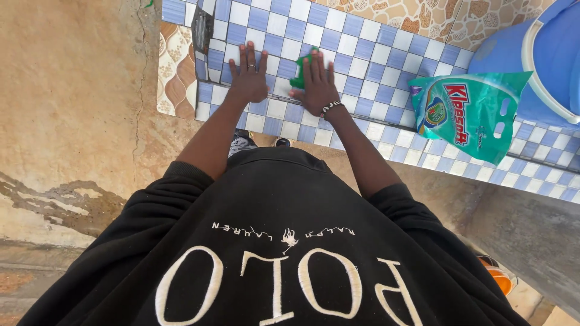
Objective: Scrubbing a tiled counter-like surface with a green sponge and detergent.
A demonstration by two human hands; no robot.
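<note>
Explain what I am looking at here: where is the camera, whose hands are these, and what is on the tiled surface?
There is no machine here: a person wears one camera on the head, looking down past their black sweatshirt at their own bare hands. Both hands rest on a ledge of blue and white tiles. The left hand, with a ring, lies flat on bare tile. The right hand, with a beaded bracelet, presses down on a small green thing, mostly hidden, so I cannot tell what it is. To the right lies a green bag of washing powder, beside a blue plastic bucket.
</note>
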